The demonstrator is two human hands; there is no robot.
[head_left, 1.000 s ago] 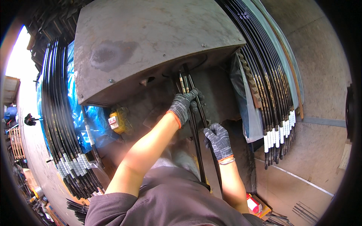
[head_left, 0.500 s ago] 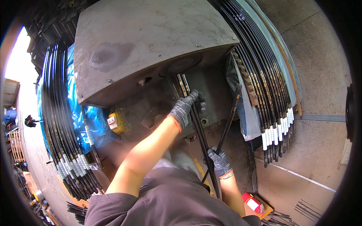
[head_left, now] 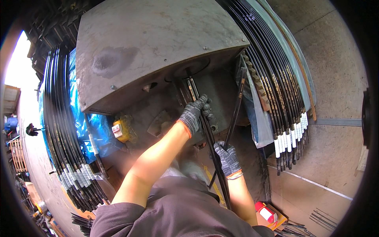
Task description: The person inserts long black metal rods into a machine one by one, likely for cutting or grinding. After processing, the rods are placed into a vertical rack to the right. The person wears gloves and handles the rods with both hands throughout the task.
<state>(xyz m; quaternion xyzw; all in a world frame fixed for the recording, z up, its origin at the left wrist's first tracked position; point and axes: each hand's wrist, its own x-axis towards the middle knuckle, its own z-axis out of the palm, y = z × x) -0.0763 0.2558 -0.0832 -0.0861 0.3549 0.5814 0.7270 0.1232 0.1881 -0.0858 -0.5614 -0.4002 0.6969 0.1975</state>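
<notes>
Left hand [head_left: 194, 114] fingers closed around black rods [head_left: 205, 130] fed under the grey machine housing [head_left: 158, 47]. Right hand [head_left: 227, 157] grips a separate black rod [head_left: 236, 106], angled up beside them. Judging by this, feeding is mid-way; big bundles [head_left: 276, 91] remain.

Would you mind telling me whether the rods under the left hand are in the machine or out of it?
In: the rods under the left hand run up into the machine opening.
</notes>
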